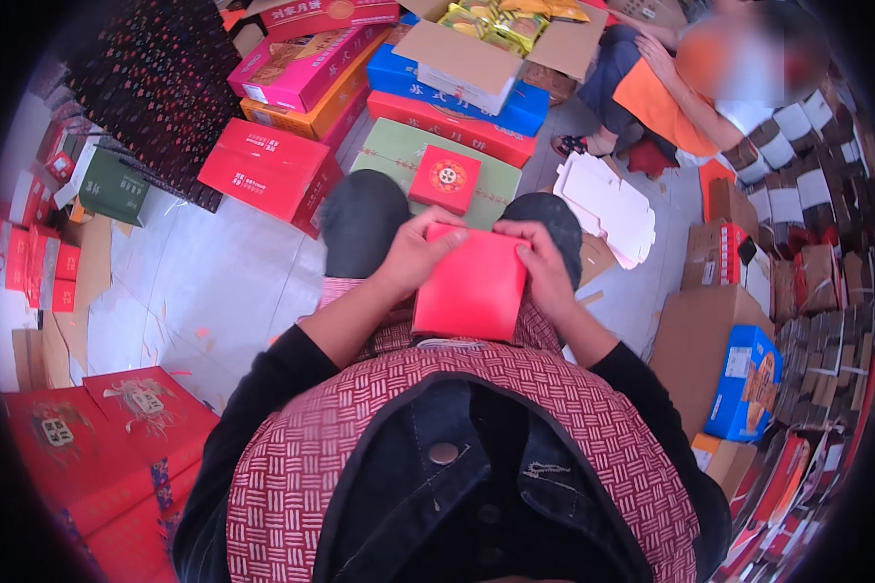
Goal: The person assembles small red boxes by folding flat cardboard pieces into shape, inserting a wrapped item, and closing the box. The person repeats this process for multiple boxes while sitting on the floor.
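Between my two hands, over my lap, is a square plain red box (471,287). My left hand (424,251) grips its far left corner, thumb on the top face. At the far right corner my right hand (542,260) closes on the edge, its fingers bent over the side. The undersides of the fingers are hidden. Just beyond, a small red gift box (446,178) with a round gold-and-white emblem lies on a pale green carton (389,146) in front of my knees.
Stacked cartons, red (265,167), pink (306,68) and blue (530,102), stand ahead. An open carton (467,68) holds yellow packets. A flat white box blank (608,209) lies on the right. Another person (642,97) sits at the far right. Large red boxes (146,408) stand near left.
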The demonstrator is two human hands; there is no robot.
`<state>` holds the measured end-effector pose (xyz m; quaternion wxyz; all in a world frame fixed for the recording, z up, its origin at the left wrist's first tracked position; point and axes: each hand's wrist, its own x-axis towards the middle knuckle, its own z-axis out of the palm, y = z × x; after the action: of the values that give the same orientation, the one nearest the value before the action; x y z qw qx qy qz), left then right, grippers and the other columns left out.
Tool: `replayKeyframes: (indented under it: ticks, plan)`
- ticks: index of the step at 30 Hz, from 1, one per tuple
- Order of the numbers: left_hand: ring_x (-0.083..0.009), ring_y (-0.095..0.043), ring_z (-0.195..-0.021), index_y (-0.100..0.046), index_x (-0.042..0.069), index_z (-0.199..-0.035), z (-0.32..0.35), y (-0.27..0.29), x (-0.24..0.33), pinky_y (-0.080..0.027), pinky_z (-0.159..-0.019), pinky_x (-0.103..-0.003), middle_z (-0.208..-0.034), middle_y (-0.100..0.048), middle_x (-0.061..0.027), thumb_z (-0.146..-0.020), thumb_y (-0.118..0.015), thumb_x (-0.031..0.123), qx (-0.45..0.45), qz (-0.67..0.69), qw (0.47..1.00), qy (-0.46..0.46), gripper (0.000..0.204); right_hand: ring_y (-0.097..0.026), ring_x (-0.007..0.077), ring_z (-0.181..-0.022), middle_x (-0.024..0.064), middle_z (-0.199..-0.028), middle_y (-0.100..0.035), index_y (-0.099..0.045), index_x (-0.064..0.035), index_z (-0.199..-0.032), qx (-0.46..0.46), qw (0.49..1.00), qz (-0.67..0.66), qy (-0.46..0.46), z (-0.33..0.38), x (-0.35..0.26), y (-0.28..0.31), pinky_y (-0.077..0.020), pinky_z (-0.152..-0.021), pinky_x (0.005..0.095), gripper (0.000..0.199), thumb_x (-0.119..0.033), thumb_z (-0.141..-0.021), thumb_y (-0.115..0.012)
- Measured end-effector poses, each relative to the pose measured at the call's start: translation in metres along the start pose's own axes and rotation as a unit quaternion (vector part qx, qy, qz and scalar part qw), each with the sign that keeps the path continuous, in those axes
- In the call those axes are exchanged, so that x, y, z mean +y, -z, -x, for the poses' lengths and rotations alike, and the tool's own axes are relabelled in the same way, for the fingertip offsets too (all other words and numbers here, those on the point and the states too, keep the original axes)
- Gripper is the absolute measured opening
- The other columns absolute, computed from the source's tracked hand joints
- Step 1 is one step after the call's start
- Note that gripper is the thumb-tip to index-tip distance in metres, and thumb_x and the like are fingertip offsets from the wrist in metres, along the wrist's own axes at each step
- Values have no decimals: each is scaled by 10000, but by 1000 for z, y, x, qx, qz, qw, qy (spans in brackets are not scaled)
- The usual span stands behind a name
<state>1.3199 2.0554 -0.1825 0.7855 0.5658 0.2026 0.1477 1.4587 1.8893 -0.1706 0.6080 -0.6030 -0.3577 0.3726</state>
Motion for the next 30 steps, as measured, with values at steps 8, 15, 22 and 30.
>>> replayKeyframes:
  ticks: [8, 15, 22, 30]
  plan:
    - [-210, -627, -873, -546, 81, -1125, -12, 30, -8, -525, -773, -360, -997, -624, -115, -919, -530, 284, 34, 281, 927, 247, 290, -408, 375, -1239, 134, -1274, -495, -483, -88, -1246, -126, 839, 438, 299, -29, -24, -1, -256, -1087, 468, 594, -10, -682, -656]
    - [-211, -493, -1170, -399, 7, -1307, -26, 31, -11, -380, -991, -385, -1268, -507, -136, -939, -307, 563, 150, 142, 973, 101, 672, -600, 165, -986, 89, -1110, -600, -525, -11, -1152, -8, 994, -78, -71, -49, 28, -29, -501, -848, 327, 408, -174, -816, -688]
    - [-108, -535, -519, -513, -2, -1041, -57, 57, -40, -408, -411, -226, -735, -594, -48, -941, -460, 427, 198, -51, 965, 162, 444, -580, 219, -1018, 142, -1167, -548, -394, 36, -1269, 56, 973, -106, -199, -88, 52, -34, -487, -814, 312, 634, -237, -794, -713]
    - [-207, -625, -823, -473, -43, -1086, -75, 70, 22, -495, -727, -303, -896, -622, -149, -819, -679, 239, 99, -326, 938, -65, 438, -424, 331, -1208, 179, -1285, -441, -404, -41, -1293, 6, 934, 310, 178, -157, -29, 24, -361, -1005, 398, 762, -308, -682, -771]
